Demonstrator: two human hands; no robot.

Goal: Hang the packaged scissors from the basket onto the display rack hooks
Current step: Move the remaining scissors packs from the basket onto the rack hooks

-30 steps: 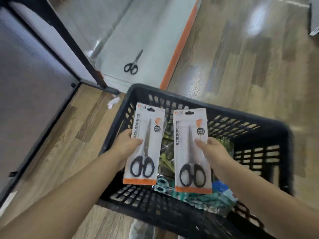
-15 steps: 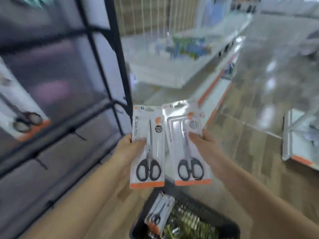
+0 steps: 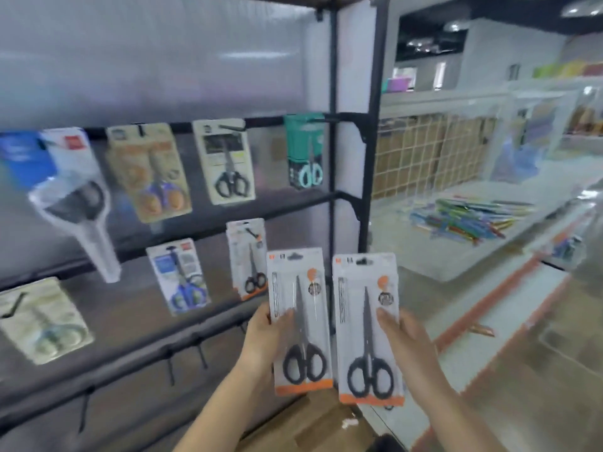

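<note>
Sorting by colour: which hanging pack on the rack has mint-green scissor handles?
The teal pack, rightmost on the upper bar beside the black upright. The other hanging packs show black, blue or orange handles.

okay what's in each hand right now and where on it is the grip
Left hand holds one scissors pack by its left edge; right hand holds another scissors pack by its right edge.

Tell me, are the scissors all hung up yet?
Not yet. Several packs already hang on the rack. The left hand and right hand each hold one pack, neither on a hook. The lowest hooks look bare.
</note>
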